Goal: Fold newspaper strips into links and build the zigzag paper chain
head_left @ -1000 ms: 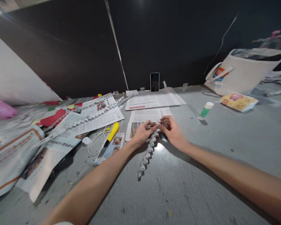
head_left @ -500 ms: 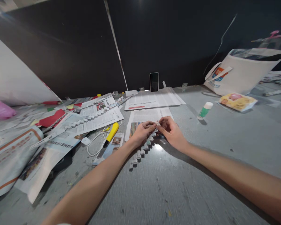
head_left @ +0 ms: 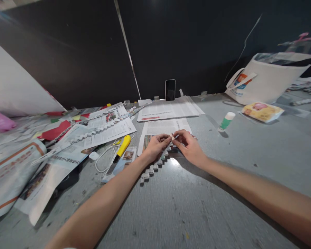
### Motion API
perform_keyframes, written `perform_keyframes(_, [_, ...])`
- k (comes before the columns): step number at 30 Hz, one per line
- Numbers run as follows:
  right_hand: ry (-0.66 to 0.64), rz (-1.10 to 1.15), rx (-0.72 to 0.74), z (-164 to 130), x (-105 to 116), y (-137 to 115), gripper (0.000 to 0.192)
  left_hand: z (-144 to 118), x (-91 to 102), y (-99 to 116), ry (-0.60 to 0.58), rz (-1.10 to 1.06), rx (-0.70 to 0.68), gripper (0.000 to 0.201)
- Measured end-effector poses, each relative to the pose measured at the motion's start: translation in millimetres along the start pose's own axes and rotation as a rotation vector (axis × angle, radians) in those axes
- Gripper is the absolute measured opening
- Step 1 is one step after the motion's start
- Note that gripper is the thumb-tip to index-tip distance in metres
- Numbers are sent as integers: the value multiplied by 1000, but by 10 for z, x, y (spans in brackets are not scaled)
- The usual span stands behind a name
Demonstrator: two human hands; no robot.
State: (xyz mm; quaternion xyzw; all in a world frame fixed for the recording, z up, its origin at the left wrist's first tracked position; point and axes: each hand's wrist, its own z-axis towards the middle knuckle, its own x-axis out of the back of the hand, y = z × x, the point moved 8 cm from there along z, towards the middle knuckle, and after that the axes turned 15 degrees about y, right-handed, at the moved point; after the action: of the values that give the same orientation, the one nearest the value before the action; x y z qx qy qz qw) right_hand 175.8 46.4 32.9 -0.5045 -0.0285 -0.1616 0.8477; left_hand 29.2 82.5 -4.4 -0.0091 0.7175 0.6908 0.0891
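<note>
Both left hand (head_left: 157, 147) and right hand (head_left: 188, 145) pinch one paper chain (head_left: 151, 169), likely steadying its end, tail nearside of them.

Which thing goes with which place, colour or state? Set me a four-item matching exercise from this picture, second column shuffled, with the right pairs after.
Things:
1. Phone
2. Tube
3. Nearest chain
4. Handled bag

Descriptions:
A. Pinched at its far end
B. White, with an orange and blue print
C. Upright before the dark wall
D. Green and white

Pairs: 1-C, 2-D, 3-A, 4-B
</note>
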Motion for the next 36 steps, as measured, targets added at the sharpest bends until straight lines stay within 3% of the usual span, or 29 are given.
perform_keyframes(13, [13,73,-7,-2,4,29,19,-6,25,0,59,4,95,63])
perform_keyframes(25, [23,17,-28,4,19,-33,18,7,48,-42,60,-19,94,55])
perform_keyframes(36, [10,43,-41,9,6,-31,20,-3,-3,10,-7,-86,6,49])
